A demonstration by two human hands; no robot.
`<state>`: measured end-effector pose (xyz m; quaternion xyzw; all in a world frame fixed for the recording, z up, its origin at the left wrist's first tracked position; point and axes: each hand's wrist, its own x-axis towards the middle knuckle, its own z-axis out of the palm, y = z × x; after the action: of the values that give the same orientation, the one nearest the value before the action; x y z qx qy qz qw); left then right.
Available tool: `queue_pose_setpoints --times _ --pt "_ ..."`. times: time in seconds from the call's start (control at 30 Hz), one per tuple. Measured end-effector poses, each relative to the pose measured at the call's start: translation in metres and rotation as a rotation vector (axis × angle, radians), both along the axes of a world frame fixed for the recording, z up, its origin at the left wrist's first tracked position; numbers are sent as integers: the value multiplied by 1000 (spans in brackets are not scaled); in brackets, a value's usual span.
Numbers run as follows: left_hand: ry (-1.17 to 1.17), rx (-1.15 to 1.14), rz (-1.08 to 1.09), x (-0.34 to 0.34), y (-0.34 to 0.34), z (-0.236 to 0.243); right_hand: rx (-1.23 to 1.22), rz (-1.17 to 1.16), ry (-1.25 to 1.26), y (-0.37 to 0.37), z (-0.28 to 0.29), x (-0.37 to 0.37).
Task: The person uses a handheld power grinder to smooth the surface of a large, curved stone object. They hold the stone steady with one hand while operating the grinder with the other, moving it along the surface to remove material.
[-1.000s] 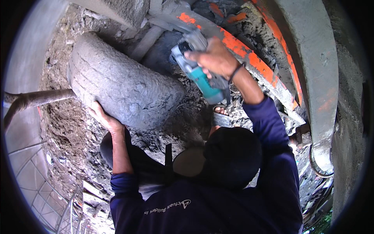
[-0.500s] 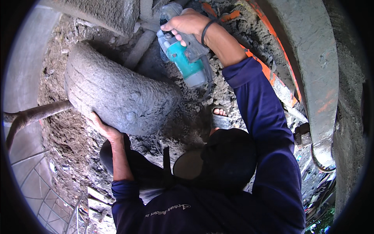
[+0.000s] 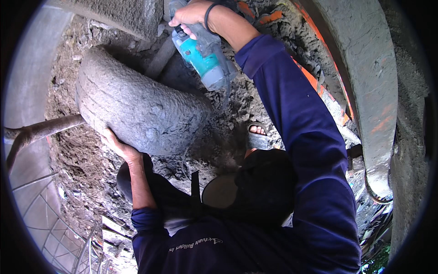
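My left hand (image 3: 119, 147) lies with its fingers spread against the lower edge of a big, rounded, cement-crusted tyre (image 3: 141, 107). At the far side my right hand (image 3: 191, 17) is wrapped round the grey handle of a corded power tool (image 3: 200, 59) with a teal motor housing. The tool's rear end points down toward me. Its working end, up by the concrete block, is mostly hidden by the hand and the dusty parts around it. A dark band circles my right wrist.
A rough concrete block (image 3: 123, 18) and a dusty bar (image 3: 162, 57) stand beyond the tyre. At left a brown forked pole (image 3: 50, 128) meets it. On the right rises a large grey, orange-edged metal part (image 3: 365, 82). Rubble covers the ground round my sandalled foot (image 3: 258, 136).
My right hand has moved up and to the left, carrying the power tool farther away. My left hand stays at the same spot on the tyre.
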<state>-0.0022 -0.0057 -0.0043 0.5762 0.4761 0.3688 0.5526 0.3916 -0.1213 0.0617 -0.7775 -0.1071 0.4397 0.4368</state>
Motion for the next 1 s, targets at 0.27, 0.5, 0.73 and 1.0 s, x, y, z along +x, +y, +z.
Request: queue_pose_setpoints --times 0.27,0.5,0.73,1.0 --pt "23 57 15 -2 2 -3 52 8 32 14 3 -1" --pt "-1 32 7 3 -3 5 23 36 50 18 -21 14" --pt "58 104 -16 -5 6 -7 -6 105 -30 25 -27 14" --pt "24 84 -19 -1 1 -1 -22 144 -46 10 -17 9"
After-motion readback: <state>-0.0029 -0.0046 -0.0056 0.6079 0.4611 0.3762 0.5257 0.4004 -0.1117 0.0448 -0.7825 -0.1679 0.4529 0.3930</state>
